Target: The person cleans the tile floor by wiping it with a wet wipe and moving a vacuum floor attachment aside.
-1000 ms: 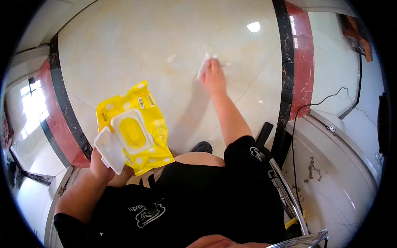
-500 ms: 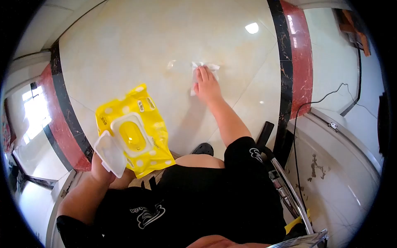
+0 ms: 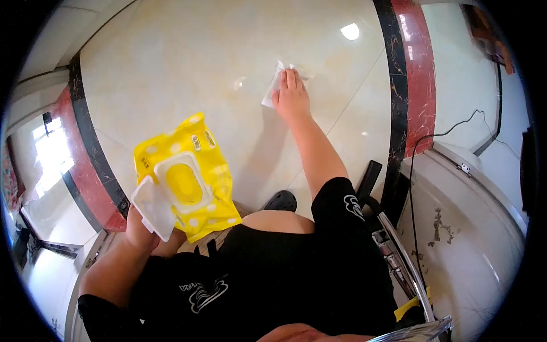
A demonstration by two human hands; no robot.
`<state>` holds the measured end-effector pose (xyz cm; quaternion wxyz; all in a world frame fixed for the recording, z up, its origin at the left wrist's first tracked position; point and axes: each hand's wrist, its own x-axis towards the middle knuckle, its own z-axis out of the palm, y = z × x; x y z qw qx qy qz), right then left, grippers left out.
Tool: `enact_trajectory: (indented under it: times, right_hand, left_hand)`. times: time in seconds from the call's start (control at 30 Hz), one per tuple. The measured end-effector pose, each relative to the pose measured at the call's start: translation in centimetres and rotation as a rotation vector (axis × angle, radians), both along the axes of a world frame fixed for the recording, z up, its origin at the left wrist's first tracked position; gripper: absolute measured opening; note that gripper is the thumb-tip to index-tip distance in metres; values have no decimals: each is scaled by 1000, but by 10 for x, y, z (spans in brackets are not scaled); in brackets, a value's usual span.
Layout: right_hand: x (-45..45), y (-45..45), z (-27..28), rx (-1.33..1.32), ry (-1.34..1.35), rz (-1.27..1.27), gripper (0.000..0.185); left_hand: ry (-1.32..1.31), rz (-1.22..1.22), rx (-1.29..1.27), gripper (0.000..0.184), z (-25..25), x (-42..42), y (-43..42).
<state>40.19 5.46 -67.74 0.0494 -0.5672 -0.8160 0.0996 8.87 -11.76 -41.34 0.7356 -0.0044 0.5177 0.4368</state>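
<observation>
My left hand (image 3: pixel 141 231) holds a yellow wipes packet (image 3: pixel 219 185) with pale dots from below. The packet's white plastic lid (image 3: pixel 154 210) hangs open on its left side, and the fingers under the packet are hidden. Out over the pale tiled floor (image 3: pixel 171 74), my right hand (image 3: pixel 293 98) presses a white wipe (image 3: pixel 270 97) against the tiles. Its fingers lie close together on top of the wipe, which sticks out to the left of them and beyond their tips.
A dark shoe (image 3: pixel 281 201) shows below the right arm. Beside that arm stand a black armrest (image 3: pixel 369 179) and a chrome tube (image 3: pixel 403 259). A black cable (image 3: pixel 411 211) runs along the white panel (image 3: pixel 467 228) at the right.
My right hand first slid back toward me with the wipe, then moved forward again and slightly right. My left hand and the packet have hardly moved.
</observation>
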Motion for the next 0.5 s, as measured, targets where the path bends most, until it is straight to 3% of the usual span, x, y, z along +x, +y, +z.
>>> enact_trajectory:
  times: [0.33,0.5]
  right_hand:
    - [1,-1,9,-60,-22,36,61]
    - [3,-13,13,-88,-58,42,59]
  left_hand:
    - [-34,58,-59,42,1,4,1]
    - [90,53,-52,38,0,2,-1]
